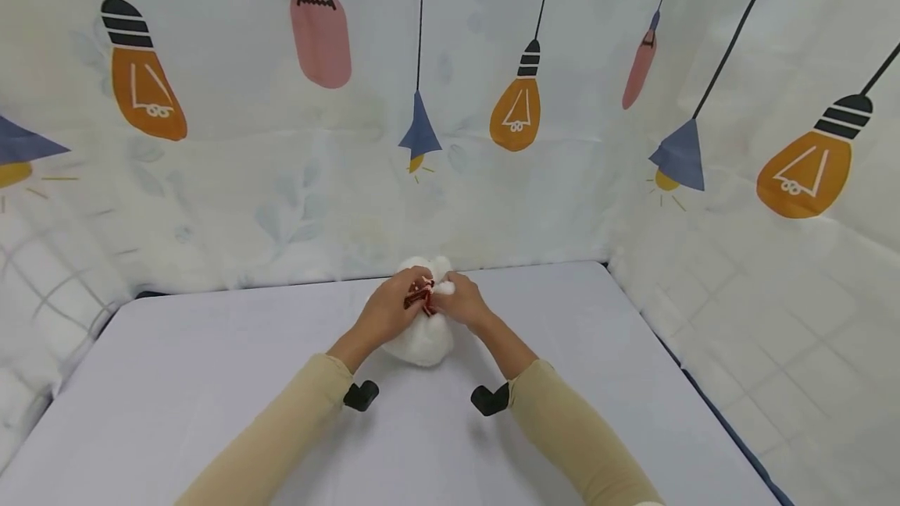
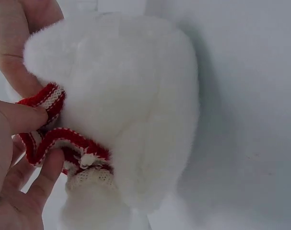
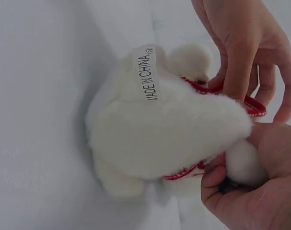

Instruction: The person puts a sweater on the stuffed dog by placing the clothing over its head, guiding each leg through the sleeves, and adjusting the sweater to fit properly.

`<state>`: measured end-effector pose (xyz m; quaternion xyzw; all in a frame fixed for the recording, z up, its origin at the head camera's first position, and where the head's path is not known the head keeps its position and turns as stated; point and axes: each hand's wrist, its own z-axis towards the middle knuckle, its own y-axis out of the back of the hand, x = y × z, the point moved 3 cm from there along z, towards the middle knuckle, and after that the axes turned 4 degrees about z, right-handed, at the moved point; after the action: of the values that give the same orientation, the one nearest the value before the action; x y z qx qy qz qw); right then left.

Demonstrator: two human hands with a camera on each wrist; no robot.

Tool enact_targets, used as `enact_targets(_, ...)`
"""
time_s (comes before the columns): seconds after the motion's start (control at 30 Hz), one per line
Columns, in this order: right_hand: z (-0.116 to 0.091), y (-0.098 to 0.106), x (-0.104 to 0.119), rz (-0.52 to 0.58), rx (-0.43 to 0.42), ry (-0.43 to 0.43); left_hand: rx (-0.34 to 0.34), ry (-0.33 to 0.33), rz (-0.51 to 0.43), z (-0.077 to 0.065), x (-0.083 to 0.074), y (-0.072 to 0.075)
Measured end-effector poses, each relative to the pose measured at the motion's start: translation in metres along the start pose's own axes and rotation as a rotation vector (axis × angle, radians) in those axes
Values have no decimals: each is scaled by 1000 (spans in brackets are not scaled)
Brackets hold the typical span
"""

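Tan sleeves [image 1: 267, 436] reach in behind two bare hands as a white plush toy [image 1: 424, 343] sits between and beneath them on a pale table [image 1: 211, 389]. The left hand [image 1: 389, 309] pinches a knit garment [image 2: 53, 99] on the toy; the right hand [image 1: 464, 303] curls its fingers round a rounded limb [image 3: 245, 165]. The plush looks light, soft and yielding, unlikely to slip or break, and offers its best grip at the body beside the right hand. The knit, probably stretchy, is best taken by its trim [image 2: 90, 145], near the left thumb. Fluffy white fur meets red edging with pale stitching; a "MADE IN CHINA" tag [image 3: 147, 76] shows apart from both hands.
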<state>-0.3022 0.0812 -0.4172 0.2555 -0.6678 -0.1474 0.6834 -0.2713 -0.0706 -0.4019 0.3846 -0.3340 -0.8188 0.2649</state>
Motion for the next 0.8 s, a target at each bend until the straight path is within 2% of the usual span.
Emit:
enact_targets(0.07, -2, 1, -1, -2, 14, -9, 29, -31, -1, -1, -2, -2)
enact_targets(0.2, -5, 3, 0, 8, 61, 19, 81, -49, -23, -3, -2, -7)
enact_targets(0.37, -5, 7, 0, -32, 82, 91, 79, -61, 8, -2, 0, -14)
enact_targets(0.53, -5, 7, 0, -12, 110, 97, 67, 14, 32, 2, 4, -15)
enact_targets(0.67, -4, 7, 0, -2, 130, 91, 90, 75, 45, 4, 6, -14)
enact_targets(0.8, -4, 10, 1, -11, 98, 97, 130, 112, 76, 4, 10, -14)
